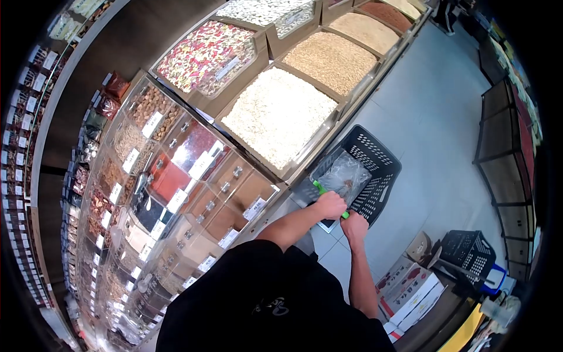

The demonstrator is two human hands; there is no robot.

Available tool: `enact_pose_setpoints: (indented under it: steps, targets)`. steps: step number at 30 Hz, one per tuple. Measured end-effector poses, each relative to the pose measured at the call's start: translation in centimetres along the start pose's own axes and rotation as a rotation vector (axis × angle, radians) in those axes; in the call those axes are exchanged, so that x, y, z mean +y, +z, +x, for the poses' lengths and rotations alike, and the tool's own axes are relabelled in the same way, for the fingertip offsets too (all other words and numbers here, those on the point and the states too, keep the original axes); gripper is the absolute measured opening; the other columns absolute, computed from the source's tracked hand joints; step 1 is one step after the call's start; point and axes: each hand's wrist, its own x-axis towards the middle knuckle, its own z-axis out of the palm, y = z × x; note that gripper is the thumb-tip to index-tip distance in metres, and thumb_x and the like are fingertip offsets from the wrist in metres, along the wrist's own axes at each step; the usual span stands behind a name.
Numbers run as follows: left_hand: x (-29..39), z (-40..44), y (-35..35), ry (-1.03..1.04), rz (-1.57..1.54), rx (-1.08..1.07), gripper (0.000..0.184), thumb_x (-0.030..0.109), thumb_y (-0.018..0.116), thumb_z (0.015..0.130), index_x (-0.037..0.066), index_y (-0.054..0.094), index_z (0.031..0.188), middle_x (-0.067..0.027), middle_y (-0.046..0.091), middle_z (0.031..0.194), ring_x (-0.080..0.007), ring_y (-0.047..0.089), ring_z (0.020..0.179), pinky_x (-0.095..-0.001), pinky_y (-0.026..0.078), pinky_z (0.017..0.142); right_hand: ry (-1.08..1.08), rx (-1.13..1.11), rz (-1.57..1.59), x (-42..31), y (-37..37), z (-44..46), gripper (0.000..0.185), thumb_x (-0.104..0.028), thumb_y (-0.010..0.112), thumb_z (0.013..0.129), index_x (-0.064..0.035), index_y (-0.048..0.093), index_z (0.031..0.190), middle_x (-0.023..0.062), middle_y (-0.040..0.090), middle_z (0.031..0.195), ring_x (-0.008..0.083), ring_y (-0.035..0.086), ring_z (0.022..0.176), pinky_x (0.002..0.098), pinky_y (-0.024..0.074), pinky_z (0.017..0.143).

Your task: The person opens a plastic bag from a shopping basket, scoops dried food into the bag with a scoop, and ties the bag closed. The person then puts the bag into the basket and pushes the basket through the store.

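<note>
A dark grey shopping cart (387,170) with perforated sides stands on the floor in front of me. Its green handle (319,187) runs along the near side. My left hand (331,205) is closed around the handle's middle, and my right hand (355,225) grips its right end. Inside the cart lies a clear plastic bag (345,176); what it holds is hard to make out.
Open bins of oats (280,117), grains and mixed dried pieces stand to the left. Clear lidded bins (176,182) with price labels sit nearer. White cartons (407,293) and a black basket (467,253) are at right, below shelving (507,158). A tiled aisle (434,123) runs ahead.
</note>
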Motion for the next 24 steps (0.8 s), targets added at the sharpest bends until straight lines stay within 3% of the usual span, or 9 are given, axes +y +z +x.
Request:
enact_pose_setpoints:
  steps: [10,16,24]
  targets:
    - [-5.4,17.0,-4.3,0.049,-0.086,-0.038,0.011,0.02,0.063,0.069,0.011,0.071,0.066,-0.0085,0.07,0.072,-0.0258,0.069,0.072,-0.0375,0.052,0.062,0.091,-0.103,-0.026,5.0,-5.8,16.5,0.026,-0.033,0.069,0.075,-0.0106,0.071,0.087,0.0191,0.068,0.08,0.0375,0.067,0.079,0.0472,0.0536,0.072]
    - [-7.9,24.4,-7.0,0.034,-0.034,-0.1,0.013,0.02,0.063,0.072,0.013,0.073,0.073,-0.0066,0.071,0.079,-0.0239,0.07,0.079,-0.0373,0.054,0.067,0.066,-0.109,-0.033,6.7,-8.7,23.7,0.025,-0.032,0.067,0.076,-0.0097,0.071,0.088,0.0189,0.068,0.08,0.0379,0.067,0.079,0.0472,0.0536,0.072]
    - [-10.1,34.3,-8.0,-0.049,0.034,0.042,0.01,0.023,0.066,0.067,0.014,0.071,0.066,-0.0076,0.07,0.07,-0.0255,0.069,0.068,-0.0367,0.053,0.06,-0.007,-0.119,-0.062,11.1,-12.2,33.4,0.027,-0.033,0.063,0.08,-0.009,0.071,0.088,0.0212,0.068,0.078,0.0387,0.068,0.077,0.0466,0.0543,0.071]
